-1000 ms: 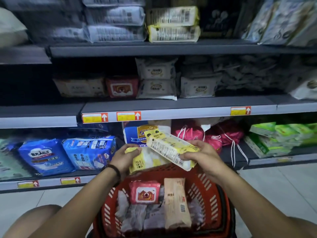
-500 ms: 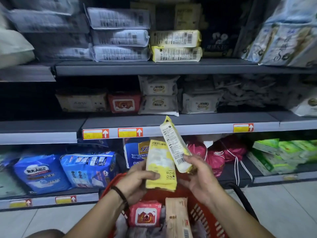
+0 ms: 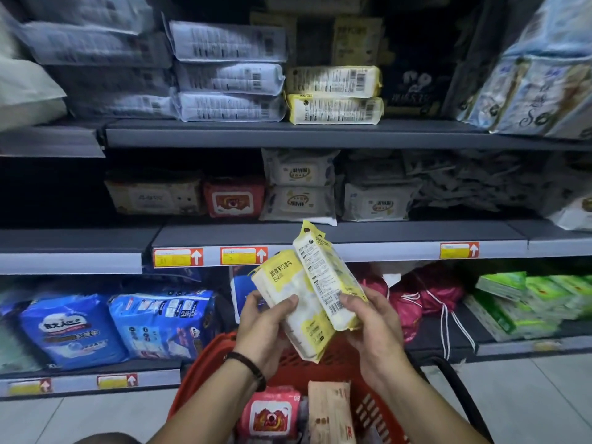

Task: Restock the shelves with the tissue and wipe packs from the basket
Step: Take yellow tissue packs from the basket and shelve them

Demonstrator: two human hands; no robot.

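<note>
Holding a first yellow pack [image 3: 282, 283] in the left hand [image 3: 262, 328] and a second yellow pack [image 3: 323, 277] in the right hand [image 3: 374, 328], each grip curled round its pack's lower end, the person has both at centre frame above the red basket [image 3: 201, 363]. The slick wrappers overlap, so one could probably slide and drop (only the ends are held). A matching yellow stack [image 3: 334, 81] sits upper centre, and the middle shelf edge [image 3: 384, 248] juts out between. A red pack [image 3: 272, 418] and a tan pack [image 3: 330, 415] lie in the basket.
</note>
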